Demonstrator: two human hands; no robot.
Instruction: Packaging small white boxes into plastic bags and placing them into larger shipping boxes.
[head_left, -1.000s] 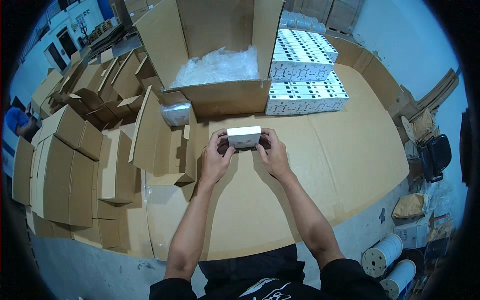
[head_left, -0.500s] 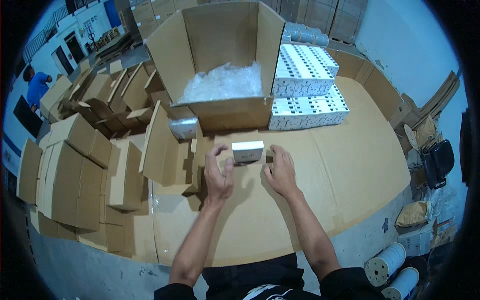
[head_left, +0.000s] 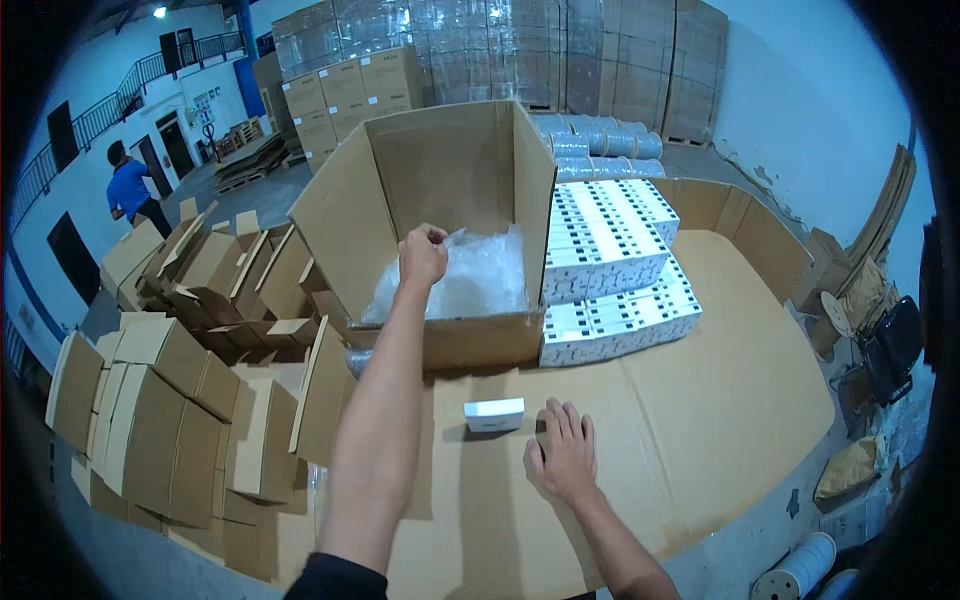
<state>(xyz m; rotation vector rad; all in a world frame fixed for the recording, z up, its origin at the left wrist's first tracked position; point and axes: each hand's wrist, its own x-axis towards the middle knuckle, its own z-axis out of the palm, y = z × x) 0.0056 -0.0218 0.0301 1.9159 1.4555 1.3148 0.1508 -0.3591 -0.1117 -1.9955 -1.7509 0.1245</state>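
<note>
My left hand (head_left: 423,255) reaches over the front of a tall open cardboard box (head_left: 440,345). Its fingers are curled beside clear plastic bubble wrap (head_left: 478,275) inside; whether they grip any of it is hidden. Palm down on the cardboard-covered table, my right hand (head_left: 566,450) lies open with its fingers spread, holding nothing. Just left of that hand stands a small white box (head_left: 494,415), apart from both hands.
Stacked white boxes with dark marks (head_left: 610,250) stand right of the tall box. Open brown cartons (head_left: 150,420) crowd the left. A cardboard wall (head_left: 745,225) edges the table's far right. Wire spools (head_left: 795,568) sit on the floor. A person in blue (head_left: 130,190) is far left.
My left hand has left the small white box's side and moved forward over the tall box. My right hand has flattened onto the table. The view has tilted up.
</note>
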